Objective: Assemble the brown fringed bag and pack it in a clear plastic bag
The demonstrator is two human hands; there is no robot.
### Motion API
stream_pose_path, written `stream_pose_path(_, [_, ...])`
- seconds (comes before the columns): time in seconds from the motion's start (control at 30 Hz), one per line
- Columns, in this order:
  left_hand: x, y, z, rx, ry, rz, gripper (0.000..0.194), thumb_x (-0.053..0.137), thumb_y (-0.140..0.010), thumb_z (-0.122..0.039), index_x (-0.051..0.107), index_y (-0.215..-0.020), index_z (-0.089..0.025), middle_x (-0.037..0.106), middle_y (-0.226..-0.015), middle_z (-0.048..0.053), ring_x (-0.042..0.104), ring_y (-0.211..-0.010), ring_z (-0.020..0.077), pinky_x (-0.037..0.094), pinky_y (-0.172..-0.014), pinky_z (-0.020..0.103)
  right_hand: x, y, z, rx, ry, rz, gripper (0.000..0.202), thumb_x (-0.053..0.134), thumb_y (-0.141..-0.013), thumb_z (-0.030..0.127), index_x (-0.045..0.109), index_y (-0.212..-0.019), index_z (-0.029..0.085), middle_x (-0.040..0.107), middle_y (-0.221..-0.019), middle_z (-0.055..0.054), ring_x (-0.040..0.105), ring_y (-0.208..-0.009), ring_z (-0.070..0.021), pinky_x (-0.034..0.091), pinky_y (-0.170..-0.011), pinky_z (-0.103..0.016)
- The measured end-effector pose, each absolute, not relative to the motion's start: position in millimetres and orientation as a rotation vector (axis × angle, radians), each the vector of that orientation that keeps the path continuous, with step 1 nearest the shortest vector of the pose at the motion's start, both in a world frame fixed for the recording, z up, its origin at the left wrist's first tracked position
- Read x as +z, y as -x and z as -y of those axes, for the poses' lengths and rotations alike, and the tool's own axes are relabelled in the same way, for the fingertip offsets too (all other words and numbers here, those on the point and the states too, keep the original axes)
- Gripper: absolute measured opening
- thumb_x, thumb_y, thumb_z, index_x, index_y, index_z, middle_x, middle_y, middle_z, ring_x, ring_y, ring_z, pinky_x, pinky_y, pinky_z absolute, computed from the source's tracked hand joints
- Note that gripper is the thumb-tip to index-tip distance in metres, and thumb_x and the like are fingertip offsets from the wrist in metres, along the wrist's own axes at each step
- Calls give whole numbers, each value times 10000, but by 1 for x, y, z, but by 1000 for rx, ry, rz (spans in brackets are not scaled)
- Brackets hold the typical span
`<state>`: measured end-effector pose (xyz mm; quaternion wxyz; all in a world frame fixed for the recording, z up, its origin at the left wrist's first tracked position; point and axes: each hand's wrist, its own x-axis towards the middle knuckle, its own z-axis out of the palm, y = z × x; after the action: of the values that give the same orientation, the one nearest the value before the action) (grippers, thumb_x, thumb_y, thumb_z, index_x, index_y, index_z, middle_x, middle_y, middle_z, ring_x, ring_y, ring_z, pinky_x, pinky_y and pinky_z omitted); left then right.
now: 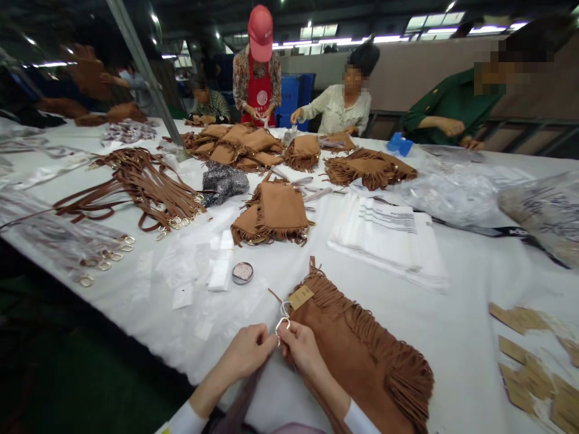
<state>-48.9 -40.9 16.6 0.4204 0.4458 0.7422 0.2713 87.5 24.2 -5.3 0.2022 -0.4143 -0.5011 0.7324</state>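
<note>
Suede-like brown bag (348, 355), flat and fringed along one edge, lies on the white tabletop (470, 271) by the right hand (304, 349); whether it holds anything cannot be told. The right fingers are pinched shut on an oval, gold-coloured metal clasp (277, 328) just beside the bag, below a tan card tag (301, 297). The left hand (244, 352) has its fingers curled together against the clasp's lower end; their grip is hidden. Farther out sit a small round tin (242, 273) with a pale, mottled top, stacked fringed bags (284, 205), glossy brown straps (149, 181) heaped with metal clips, and straps in clear wrapping (58, 241). At right, a crumpled transparent sack (547, 211) has unclear contents.
</note>
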Motion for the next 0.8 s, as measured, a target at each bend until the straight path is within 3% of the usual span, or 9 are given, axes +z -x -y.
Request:
stream_pose_path(0.1, [23,57,35,594,-1188,-1799,247,551,-752,-292,517,-523,-207,495,-510,-36,416,-535,140,246,-553,262,-9,-89,-24,1989,1137,1462,502,585,-708,679,519,-647,185,500,-432,52,351,-386,-69,203,-415,-222])
stream_pose_path(0.3, [16,49,25,656,-1049,-1720,270,591,-650,-197,463,-413,-212,401,-436,-47,353,-480,122,276,-550,251,-15,-95,-22,1979,1071,1497,509,574,-706,700,500,-665,199,482,-429,66,345,-389,-73,220,-420,-223])
stream_pose_path(0.53, [5,25,41,761,-579,-1556,329,474,-764,-435,473,-540,-195,448,-483,-32,352,-398,85,283,-429,217,-20,-98,-17,2017,1051,1361,519,584,-708,703,498,-685,192,472,-458,63,328,-396,-66,200,-422,-221])
stream_pose_path(0.7, [4,19,59,1079,-348,-1234,379,604,-749,-550,548,-728,-175,560,-624,-9,490,-516,91,417,-533,221,-3,-106,-16,2243,961,1153,453,627,-743,617,581,-837,176,516,-584,47,404,-473,-68,272,-474,-208])
stream_pose_path(0.8, [-4,18,64,1115,-140,-1081,401,677,-717,-553,569,-809,-178,559,-584,-23,463,-423,84,444,-487,244,6,-112,-15,2478,887,1032,400,723,-719,485,628,-938,164,532,-606,42,399,-487,-57,250,-470,-193])
